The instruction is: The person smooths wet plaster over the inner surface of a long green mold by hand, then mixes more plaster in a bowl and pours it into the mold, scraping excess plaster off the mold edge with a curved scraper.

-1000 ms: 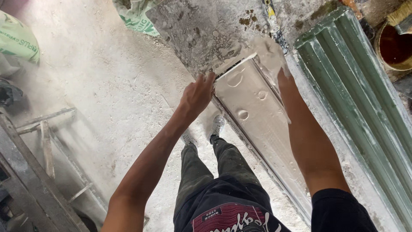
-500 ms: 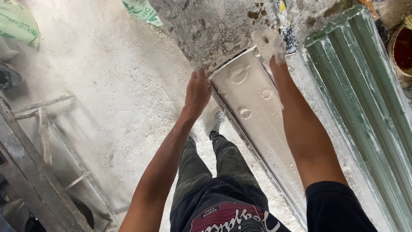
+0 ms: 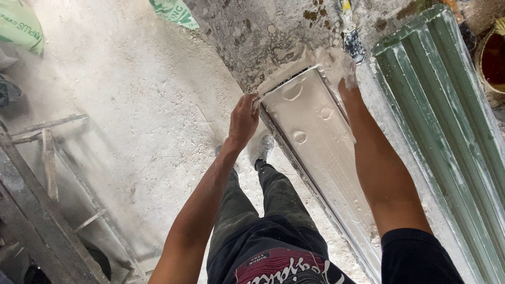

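A long narrow mould (image 3: 310, 131) filled with wet white plaster lies on a speckled workbench (image 3: 252, 37). My left hand (image 3: 243, 120) grips the mould's left edge near its far end, fingers curled on the rim. At the far right corner of the mould my right hand (image 3: 342, 73) is coated in white plaster and presses into the wet mass; its fingers are hard to make out. Several round dimples mark the plaster surface.
A green ribbed mould (image 3: 442, 121) lies to the right. A plaster-smeared tool (image 3: 350, 31) rests on the bench. A brown bucket (image 3: 492, 60) is at far right. Green-printed sacks (image 3: 18, 26) and metal frames (image 3: 47, 168) lie on the dusty floor at left.
Both hands have slid along the mould toward its far end. The right hand has reached the far corner and is now covered in plaster.
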